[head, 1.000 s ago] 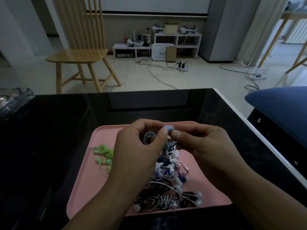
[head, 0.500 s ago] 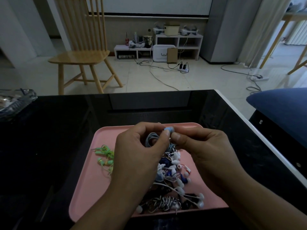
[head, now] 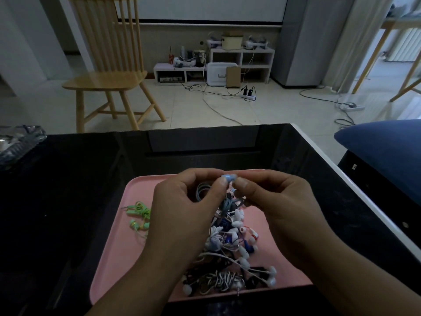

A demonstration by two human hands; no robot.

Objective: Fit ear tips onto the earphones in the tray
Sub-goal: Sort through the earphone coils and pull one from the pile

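A pink tray (head: 114, 265) lies on the black table and holds a tangled pile of earphones (head: 230, 242) in white, blue, red and striped colours. A green pair (head: 139, 215) lies apart at the tray's left. Above the tray's far edge, my left hand (head: 184, 213) and my right hand (head: 280, 206) meet at the fingertips. Between them they pinch a light blue earbud (head: 226, 177); its light blue cable (head: 202, 192) loops down behind my left fingers. An ear tip cannot be told apart from the earbud.
The black glossy table (head: 68, 201) has a white right edge (head: 355, 185). A glass dish (head: 18, 142) sits at the table's far left. A blue cushion (head: 382, 147) lies to the right. Beyond stand a wooden chair (head: 109, 71) and floor cables.
Both hands stay pinched on the blue earbud above the tray, with only slight finger shifts. The view has tilted a little.
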